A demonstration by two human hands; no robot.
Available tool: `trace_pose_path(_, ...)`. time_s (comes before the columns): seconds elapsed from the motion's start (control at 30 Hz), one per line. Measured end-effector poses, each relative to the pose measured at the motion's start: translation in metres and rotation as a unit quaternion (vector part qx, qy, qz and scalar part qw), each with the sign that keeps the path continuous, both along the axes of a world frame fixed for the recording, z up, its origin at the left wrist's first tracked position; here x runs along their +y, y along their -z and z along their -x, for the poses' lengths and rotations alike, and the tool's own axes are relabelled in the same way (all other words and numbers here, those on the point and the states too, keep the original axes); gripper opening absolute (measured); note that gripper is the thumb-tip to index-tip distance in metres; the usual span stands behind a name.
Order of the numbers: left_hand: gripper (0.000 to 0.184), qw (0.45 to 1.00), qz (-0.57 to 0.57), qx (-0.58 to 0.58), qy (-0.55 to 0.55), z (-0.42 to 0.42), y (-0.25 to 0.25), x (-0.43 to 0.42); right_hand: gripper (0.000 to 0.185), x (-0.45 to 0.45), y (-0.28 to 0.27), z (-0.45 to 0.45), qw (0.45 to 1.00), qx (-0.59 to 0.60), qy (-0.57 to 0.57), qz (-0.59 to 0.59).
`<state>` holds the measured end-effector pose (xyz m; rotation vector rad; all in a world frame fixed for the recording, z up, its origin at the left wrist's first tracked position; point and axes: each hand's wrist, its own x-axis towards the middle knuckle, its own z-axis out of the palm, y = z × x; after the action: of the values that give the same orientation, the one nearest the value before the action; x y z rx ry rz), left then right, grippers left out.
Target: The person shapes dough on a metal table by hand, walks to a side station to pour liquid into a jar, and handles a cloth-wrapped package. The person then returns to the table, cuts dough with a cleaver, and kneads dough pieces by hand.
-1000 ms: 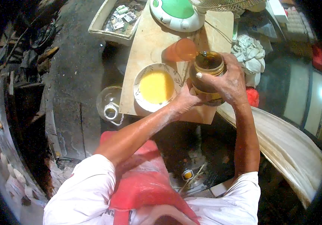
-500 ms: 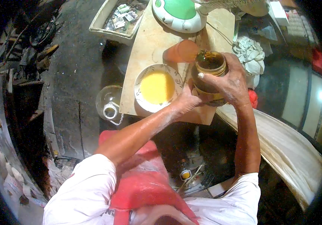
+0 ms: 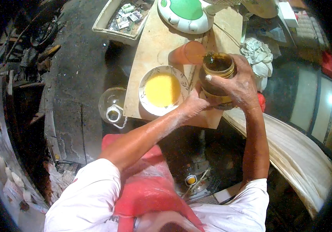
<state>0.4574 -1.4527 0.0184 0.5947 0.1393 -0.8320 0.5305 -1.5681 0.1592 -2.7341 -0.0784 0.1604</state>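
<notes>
Both my hands hold a brownish wide-mouthed jar [image 3: 216, 89] with a threaded neck, over the right side of the board-topped table. My right hand [image 3: 243, 83] wraps its far right side, thumb across the front. Low on the jar, my left hand [image 3: 199, 102] closes at its base, the fingers mostly hidden. The jar's mouth tilts toward an orange cup [image 3: 189, 53]. Something dark and shiny shows at its lip on the cup's side; I cannot tell whether it runs into the cup. Left of my hands sits a patterned white bowl [image 3: 144, 102] of yellow liquid [image 3: 162, 91].
A green and white fan base [image 3: 187, 17] stands at the back of the table [image 3: 150, 50]. Beyond the left edge is a white bin [image 3: 108, 29] with small packets. A clear round bottle [image 3: 111, 104] stands below it. Crumpled white cloth [image 3: 258, 56] lies right of my hands.
The jar shifts very slightly and its lip turns a little. The dark shiny patch at its mouth looks different. My hands keep the same grip; bowl and cup stay in place.
</notes>
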Motion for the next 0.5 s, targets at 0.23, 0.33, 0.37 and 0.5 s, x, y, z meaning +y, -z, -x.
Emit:
trace_pose_path(0.23, 0.095, 0.999, 0.014, 0.037, -0.007, 0.005, -0.003, -0.001, 0.063, 0.006, -0.010, -0.001, 1.000, 0.024, 0.007, 0.014)
trace_pose_path(0.33, 0.094, 0.999, 0.026, 0.030, 0.002, 0.005, -0.001, -0.003, 0.063, 0.006, -0.010, -0.001, 0.999, 0.027, 0.012, 0.012)
trace_pose_path(0.37, 0.094, 0.999, 0.026, 0.030, 0.002, 0.005, 0.000, -0.003, 0.063, 0.007, -0.011, -0.001, 0.999, 0.027, 0.011, 0.013)
trace_pose_path(0.5, 0.093, 0.999, 0.024, 0.039, 0.001, 0.005, -0.002, -0.002, 0.060, 0.012, -0.015, -0.002, 0.999, 0.043, 0.015, 0.003)
